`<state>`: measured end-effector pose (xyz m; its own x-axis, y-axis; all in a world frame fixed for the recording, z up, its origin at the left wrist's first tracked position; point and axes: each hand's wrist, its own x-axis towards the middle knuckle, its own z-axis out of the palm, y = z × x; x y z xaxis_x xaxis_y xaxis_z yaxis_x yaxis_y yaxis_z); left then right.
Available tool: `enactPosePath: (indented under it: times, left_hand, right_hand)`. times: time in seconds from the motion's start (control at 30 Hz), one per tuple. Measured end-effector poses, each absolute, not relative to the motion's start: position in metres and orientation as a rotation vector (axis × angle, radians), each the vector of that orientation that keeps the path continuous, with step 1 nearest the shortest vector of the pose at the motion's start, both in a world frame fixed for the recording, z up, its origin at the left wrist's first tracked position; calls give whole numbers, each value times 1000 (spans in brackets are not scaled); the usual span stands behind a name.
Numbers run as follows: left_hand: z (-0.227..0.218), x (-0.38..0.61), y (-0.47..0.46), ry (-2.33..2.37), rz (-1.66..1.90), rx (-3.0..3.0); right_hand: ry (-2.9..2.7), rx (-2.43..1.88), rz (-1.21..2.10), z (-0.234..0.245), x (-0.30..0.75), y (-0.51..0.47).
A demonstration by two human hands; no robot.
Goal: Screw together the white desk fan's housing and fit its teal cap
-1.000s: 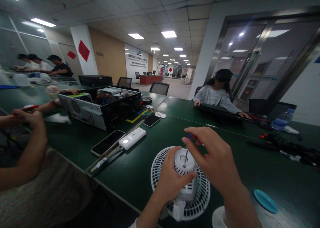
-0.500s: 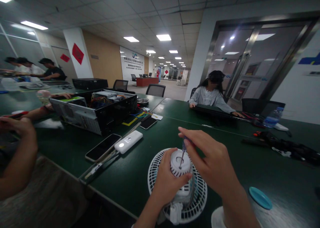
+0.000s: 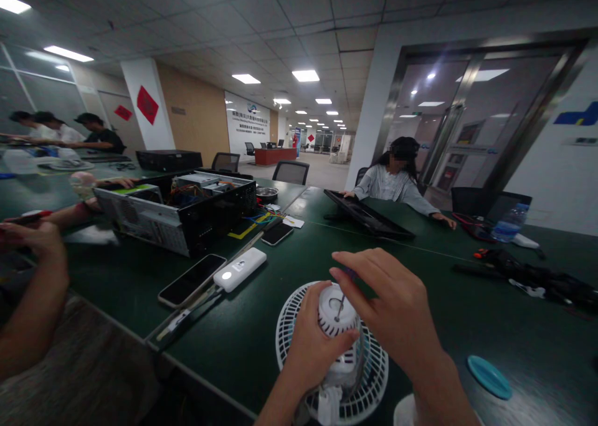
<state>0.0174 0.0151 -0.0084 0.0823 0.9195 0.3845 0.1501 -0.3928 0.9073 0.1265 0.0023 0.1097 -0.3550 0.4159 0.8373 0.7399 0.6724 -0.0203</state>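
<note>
**Fan motor housing: screwdriver at the rear screw point**

We judge the step in hand to be screw-turning; whether the screw is going in or coming out, we cannot tell. The fan lies on the desk [image 3: 467, 320] directly in front of us, its white grille [image 3: 375, 382] down and its motor housing [image 3: 327, 306] upward. Our left hand [image 3: 312, 342] is clamped around the motor housing, fingers along its left, thumb across its near side. The thin screwdriver [image 3: 341, 304] stands slightly tilted, its tip at a small hole near the edge of the cap. Our right hand [image 3: 391, 298] is at the upper end of the tool: thumb and forefinger tips stand apart, and we cannot tell how firmly it is gripped.

In our judgement, the next move calls for holding the tip in the recess, aligning the shaft and turning under light downward pressure, while the left hand resists rotation.

Markings: on the wall sign [image 3: 250, 132], the main line reads in part "大数据科技有限公司"; the smaller lines are not legible. The white pocket device [image 3: 247, 265] bears dark print too small to read. We can make out no brand on the fan.
</note>
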Motion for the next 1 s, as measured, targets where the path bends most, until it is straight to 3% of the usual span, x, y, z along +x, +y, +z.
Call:
enactPosePath:
  times: [0.23,0.43,0.6,0.77,1.0]
  left_hand:
    - [-12,18,17,1066,1385,1651]
    - [-13,18,16,1068,1401,1645]
    - [-12,18,16,1079,1410,1638]
    - [-12,19,17,1070,1409,1643]
    - [-11,18,15,1063,1399,1629]
  right_hand:
    - [-2053,-895,-334,109,130,0]
    - [-1997,-978,-484,108,126,3]
    - [-2088,-896,-304,108,127,-1]
    - [-2036,-975,-458,108,125,0]
    - [-2109,-916,-237,114,134,-9]
